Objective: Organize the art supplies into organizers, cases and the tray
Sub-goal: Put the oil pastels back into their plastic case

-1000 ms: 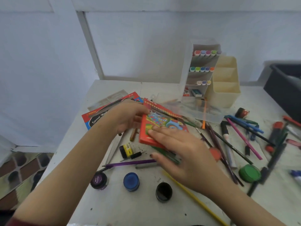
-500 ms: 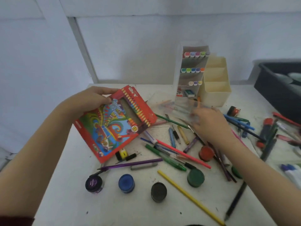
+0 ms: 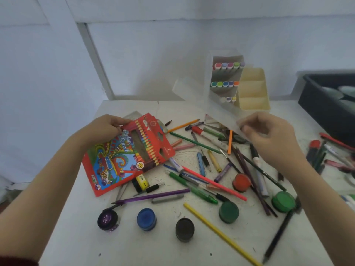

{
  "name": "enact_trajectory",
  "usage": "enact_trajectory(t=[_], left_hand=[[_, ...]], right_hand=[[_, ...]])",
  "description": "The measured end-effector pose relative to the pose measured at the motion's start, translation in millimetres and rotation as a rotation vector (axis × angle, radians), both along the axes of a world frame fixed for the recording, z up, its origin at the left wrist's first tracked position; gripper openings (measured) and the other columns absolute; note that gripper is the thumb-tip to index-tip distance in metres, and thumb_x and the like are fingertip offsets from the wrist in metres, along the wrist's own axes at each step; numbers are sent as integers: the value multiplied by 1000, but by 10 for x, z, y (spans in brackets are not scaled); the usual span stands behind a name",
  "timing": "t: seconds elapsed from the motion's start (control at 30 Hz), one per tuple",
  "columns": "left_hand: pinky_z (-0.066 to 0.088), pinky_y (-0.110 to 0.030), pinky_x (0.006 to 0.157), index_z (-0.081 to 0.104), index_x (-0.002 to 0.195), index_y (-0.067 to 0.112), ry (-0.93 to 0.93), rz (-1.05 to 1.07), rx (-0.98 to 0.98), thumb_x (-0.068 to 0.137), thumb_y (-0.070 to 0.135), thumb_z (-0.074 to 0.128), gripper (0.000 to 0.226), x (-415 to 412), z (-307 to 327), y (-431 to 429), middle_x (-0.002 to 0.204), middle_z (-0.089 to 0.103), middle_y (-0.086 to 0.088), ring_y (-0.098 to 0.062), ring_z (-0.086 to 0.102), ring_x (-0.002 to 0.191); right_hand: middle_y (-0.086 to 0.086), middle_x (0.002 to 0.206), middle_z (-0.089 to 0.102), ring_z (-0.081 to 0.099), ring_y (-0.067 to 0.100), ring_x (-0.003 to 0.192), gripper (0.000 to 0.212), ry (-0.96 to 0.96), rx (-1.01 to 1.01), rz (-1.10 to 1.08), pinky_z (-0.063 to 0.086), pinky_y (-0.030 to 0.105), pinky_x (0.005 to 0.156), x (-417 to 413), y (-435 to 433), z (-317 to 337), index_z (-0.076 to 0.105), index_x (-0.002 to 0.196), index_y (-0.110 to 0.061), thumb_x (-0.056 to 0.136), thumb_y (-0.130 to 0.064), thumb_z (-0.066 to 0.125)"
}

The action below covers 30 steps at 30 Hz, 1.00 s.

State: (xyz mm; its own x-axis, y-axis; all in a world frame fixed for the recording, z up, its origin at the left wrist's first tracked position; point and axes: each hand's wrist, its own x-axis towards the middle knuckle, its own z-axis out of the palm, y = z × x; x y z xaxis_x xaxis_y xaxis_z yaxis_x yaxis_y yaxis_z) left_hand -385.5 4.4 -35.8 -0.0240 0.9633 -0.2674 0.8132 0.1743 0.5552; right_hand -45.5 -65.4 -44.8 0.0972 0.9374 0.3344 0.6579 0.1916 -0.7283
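Head view. Gripping box [image 3: 124,156] at its far-left corner with left hand [image 3: 107,127], thumb on the printed face, fingers curled behind. Pinching one corner of clear case [image 3: 199,100] with right hand [image 3: 269,139], fingertips closed on the edge. Case is up off the table [image 3: 76,227], hanging in front of marker organizer [image 3: 226,77]. Too blurred and see-through to tell whether anything sits inside.

Against a second back: then pressing on box with both hands atop the pile. Half a second back: box already swung out left, right hand down at case among the pens. Now case lifted well clear.

Reading for the task: sorting barely begun. Two containers in hand, nothing yet filed into either. Loose pencils [image 3: 194,143], pens and pots [image 3: 146,218] scattered across the table. Cream organizer [image 3: 251,91] showing bare compartments; dark tray [image 3: 330,96] far right.

Orientation of box: long axis from near-left to far-right, face up toward camera, tilted. Flap end pointing far-right, toward the pile; pencil window running across that end. Near corner low by the table, contact not certain.
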Motion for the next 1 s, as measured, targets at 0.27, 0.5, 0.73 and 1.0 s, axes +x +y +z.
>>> enact_trajectory(t=[0.27, 0.5, 0.73, 1.0], left_hand=[[46, -27, 61, 60, 123, 21, -29, 57, 118, 92, -1, 44, 41, -78, -94, -18, 117, 60, -6, -22, 56, 93], [45, -26, 65, 62, 119, 23, -83, 71, 312, 96, 8, 44, 33, -20, -74, -113, 118, 62, -3, -18, 53, 102], [39, -14, 70, 62, 97, 41, -125, -156, 335, 91, 12, 56, 30, 337, 26, -249, 100, 63, 16, -4, 56, 88], [38, -10, 76, 63, 106, 36, -121, -388, 306, 89, 13, 60, 28, 752, 70, -248, 95, 59, 25, 11, 53, 86]], right_hand=[[-24, 96, 65, 56, -10, 93, 16, -254, -195, 452, 43, 7, 80, -367, -336, -159, 62, 83, -32, 87, -16, 61], [-10, 104, 65, 57, 7, 97, 9, -378, -267, 474, 48, 27, 86, -489, -328, -362, 61, 92, -22, 92, -19, 53], [-12, 108, 64, 56, 5, 99, 21, -419, -251, 409, 47, 26, 90, -463, -269, -394, 66, 107, -25, 94, -26, 50], [2, 112, 63, 56, 19, 100, 26, -454, -165, -86, 45, 35, 87, 308, 359, -233, 63, 115, -18, 90, -19, 54]])
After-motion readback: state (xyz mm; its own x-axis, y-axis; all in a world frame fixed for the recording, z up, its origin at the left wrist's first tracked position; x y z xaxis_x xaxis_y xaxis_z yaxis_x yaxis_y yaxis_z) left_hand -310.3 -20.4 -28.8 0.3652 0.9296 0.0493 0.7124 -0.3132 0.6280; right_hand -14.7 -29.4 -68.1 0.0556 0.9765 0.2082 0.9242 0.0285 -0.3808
